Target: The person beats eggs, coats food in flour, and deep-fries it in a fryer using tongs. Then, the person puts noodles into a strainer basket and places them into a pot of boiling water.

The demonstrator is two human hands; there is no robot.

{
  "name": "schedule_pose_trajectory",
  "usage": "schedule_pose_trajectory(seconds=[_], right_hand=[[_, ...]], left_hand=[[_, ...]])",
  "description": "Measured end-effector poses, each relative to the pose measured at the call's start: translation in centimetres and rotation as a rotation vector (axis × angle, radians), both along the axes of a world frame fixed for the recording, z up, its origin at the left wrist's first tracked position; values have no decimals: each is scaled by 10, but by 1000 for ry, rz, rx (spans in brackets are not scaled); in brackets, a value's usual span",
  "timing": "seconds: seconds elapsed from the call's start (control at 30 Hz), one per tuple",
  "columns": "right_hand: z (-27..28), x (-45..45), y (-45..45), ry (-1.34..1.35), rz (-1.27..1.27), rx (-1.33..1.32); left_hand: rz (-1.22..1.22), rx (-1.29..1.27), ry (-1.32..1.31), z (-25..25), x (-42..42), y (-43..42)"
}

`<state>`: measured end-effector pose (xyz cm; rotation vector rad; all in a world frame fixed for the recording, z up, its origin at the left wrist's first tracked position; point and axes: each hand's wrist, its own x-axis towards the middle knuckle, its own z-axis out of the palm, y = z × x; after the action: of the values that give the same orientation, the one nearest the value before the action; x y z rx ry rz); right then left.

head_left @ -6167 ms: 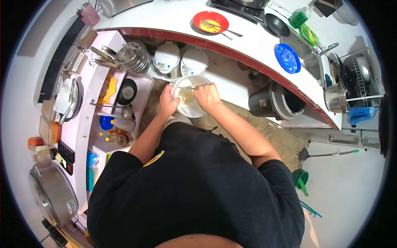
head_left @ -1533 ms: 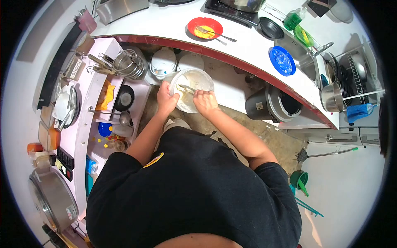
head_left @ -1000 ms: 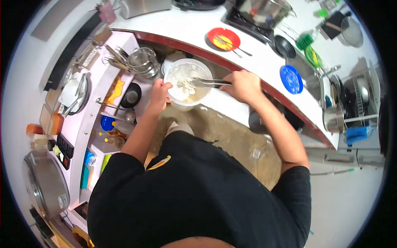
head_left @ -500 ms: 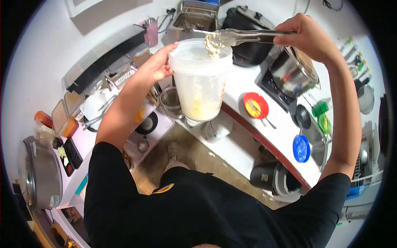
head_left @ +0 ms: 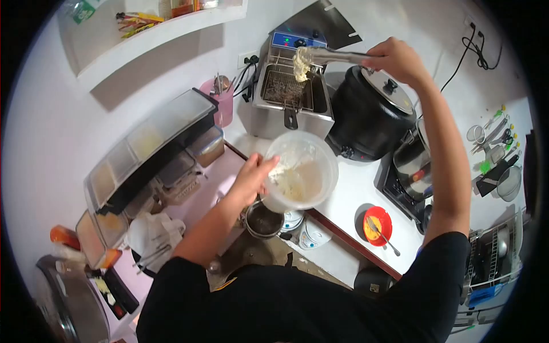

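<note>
So I'm running this off a single feed, the head cam, perched up at the wearer's head and aimed forward and down. Super wide lens, looks like, since the corners go black in a rounded rim. The black shirt (head_left: 320, 303) is closest to me, across the bottom middle. Left hand (head_left: 251, 178) sits near center, right hand (head_left: 397, 59) higher up. The fryer (head_left: 266, 119) is up top, a wall shelf (head_left: 171, 30) takes the upper left, a dish rack (head_left: 494, 263) the lower right.
</note>
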<state>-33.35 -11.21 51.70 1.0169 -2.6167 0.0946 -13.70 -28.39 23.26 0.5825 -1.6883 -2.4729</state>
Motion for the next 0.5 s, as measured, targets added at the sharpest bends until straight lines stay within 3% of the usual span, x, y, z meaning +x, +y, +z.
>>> schedule_pose_trajectory(seconds=[0.33,0.5], right_hand=[[-114,-77,-116,-81,-162,285],[-131,-75,-140,-64,-114,358]], left_hand=[[-21,87,40,-13,22,-22],[-11,131,46,-12,20,-28]])
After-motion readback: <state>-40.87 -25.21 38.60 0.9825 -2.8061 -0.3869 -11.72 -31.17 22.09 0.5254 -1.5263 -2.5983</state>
